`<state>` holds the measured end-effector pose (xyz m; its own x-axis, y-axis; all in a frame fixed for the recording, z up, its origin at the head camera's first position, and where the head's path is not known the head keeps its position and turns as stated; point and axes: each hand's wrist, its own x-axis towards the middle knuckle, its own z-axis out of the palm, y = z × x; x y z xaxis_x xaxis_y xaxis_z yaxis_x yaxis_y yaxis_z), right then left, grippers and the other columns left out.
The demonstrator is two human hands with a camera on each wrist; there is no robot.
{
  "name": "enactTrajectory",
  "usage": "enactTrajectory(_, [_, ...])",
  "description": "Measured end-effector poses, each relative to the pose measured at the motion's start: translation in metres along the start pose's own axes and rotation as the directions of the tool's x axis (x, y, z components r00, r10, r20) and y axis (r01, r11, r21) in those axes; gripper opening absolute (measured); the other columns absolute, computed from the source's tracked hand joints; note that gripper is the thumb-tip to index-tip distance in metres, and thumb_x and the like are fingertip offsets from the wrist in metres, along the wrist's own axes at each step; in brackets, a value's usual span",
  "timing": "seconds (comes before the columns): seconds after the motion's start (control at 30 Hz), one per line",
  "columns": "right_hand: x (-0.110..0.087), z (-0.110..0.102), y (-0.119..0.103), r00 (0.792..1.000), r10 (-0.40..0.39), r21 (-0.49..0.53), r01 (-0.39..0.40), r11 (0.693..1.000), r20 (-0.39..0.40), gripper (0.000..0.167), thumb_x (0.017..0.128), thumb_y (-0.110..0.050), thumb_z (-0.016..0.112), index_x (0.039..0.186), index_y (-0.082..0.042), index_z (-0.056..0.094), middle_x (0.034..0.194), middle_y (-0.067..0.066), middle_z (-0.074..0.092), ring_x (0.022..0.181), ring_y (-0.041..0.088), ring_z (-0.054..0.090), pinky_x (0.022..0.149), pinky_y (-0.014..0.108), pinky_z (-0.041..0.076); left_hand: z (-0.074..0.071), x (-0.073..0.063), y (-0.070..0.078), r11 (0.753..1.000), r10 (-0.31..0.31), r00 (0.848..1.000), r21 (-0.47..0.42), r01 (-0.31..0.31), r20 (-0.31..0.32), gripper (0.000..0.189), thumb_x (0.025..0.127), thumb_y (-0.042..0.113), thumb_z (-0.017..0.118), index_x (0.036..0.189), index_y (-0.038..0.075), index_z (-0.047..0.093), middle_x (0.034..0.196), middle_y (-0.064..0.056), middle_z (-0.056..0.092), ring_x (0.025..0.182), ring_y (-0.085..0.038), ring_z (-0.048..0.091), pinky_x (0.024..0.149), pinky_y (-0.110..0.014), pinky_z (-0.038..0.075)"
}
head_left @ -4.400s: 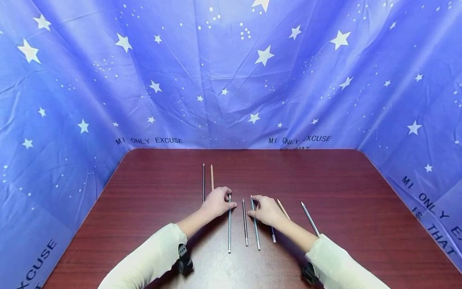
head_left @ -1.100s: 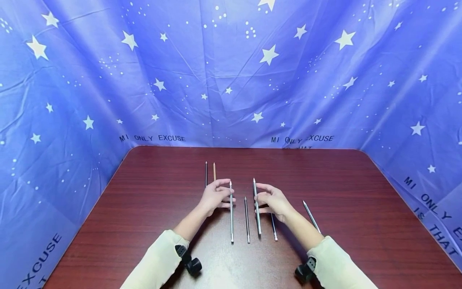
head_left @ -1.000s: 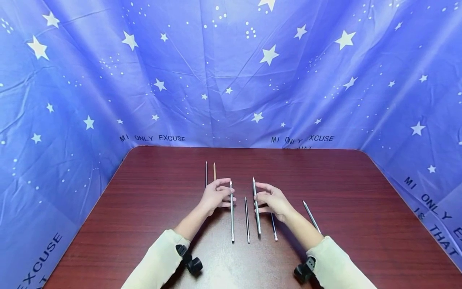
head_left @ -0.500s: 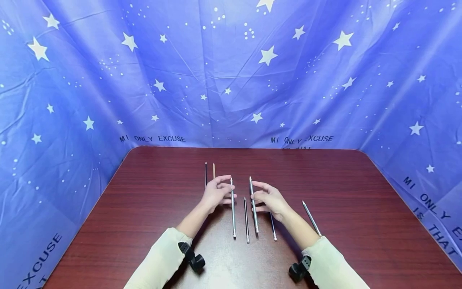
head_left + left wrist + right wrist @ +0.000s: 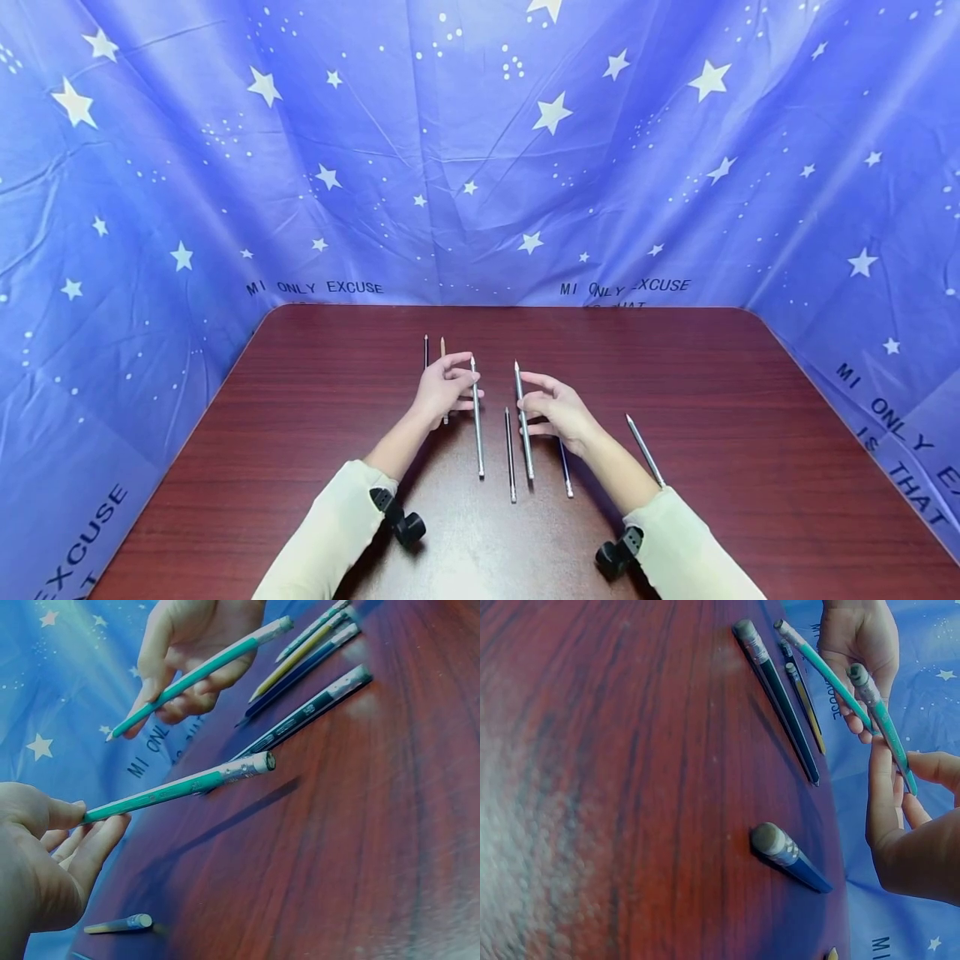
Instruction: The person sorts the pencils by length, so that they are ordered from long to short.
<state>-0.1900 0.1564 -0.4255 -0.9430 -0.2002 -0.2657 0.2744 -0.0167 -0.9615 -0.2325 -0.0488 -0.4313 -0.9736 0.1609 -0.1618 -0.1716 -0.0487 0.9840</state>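
Note:
My left hand (image 5: 448, 392) pinches a green pencil (image 5: 180, 787) near its sharpened end, and the eraser end points back toward me. A second green pencil (image 5: 889, 727) is pinched in the same way by my right hand (image 5: 561, 412). Both pencils are raised off the table, side by side and apart. Between and below them a black pencil (image 5: 511, 458) lies on the table. A dark blue pencil (image 5: 799, 868) lies beneath my right hand, partly hidden by it in the head view.
Beyond my left hand lie a dark pencil (image 5: 427, 350) and a yellow pencil (image 5: 442, 343), partly covered. Right of my right forearm lies a silvery-looking pencil (image 5: 645, 450). Another yellow pencil (image 5: 300, 656) shows in the left wrist view. A starry blue curtain (image 5: 480, 150) surrounds the reddish-brown table (image 5: 337, 350).
Both green pencils lay on the table at first and have since been lifted. Over the last half second, both hands shift slightly farther away and to the left with them.

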Motion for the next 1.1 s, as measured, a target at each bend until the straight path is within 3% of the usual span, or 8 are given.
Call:
enactTrajectory(0.5, [0.0, -0.002, -0.004, 1.0, -0.007, -0.002, 0.007, 1.0, 0.004, 0.059, 0.084, -0.001, 0.054, 0.14, -0.003, 0.037, 0.085, -0.001, 0.058, 0.072, 0.009, 0.059, 0.065, 0.03, 0.061, -0.005, 0.023, 0.016, 0.999, 0.007, 0.998, 0.041, -0.005, -0.062, 0.046, 0.089, 0.004, 0.06, 0.134, 0.007, 0.048, 0.115, -0.026, 0.06, 0.072, -0.019, 0.071, 0.058, -0.027, 0.06])
enactTrajectory(0.8, [-0.002, -0.003, -0.004, 1.0, -0.008, 0.003, 0.008, 1.0, 0.002, 0.059, 0.084, -0.002, 0.055, 0.14, -0.003, 0.037, 0.086, 0.0, 0.057, 0.072, 0.01, 0.059, 0.066, 0.031, 0.061, -0.006, 0.037, 0.021, 0.994, 0.102, 0.991, 0.045, -0.098, -0.084, 0.042, 0.088, 0.001, 0.06, 0.129, 0.003, 0.05, 0.102, -0.022, 0.066, 0.067, -0.021, 0.07, 0.053, -0.026, 0.06])
enactTrajectory(1.1, [-0.002, -0.002, -0.001, 1.0, -0.002, 0.002, 0.002, 1.0, -0.006, 0.058, 0.084, -0.002, 0.054, 0.14, -0.003, 0.037, 0.086, -0.001, 0.058, 0.072, 0.01, 0.059, 0.067, 0.032, 0.061, -0.005, 0.056, 0.019, 0.998, 0.052, 0.988, 0.042, -0.047, -0.144, 0.043, 0.087, -0.001, 0.06, 0.129, 0.006, 0.051, 0.108, -0.028, 0.062, 0.071, -0.03, 0.07, 0.049, -0.023, 0.057])
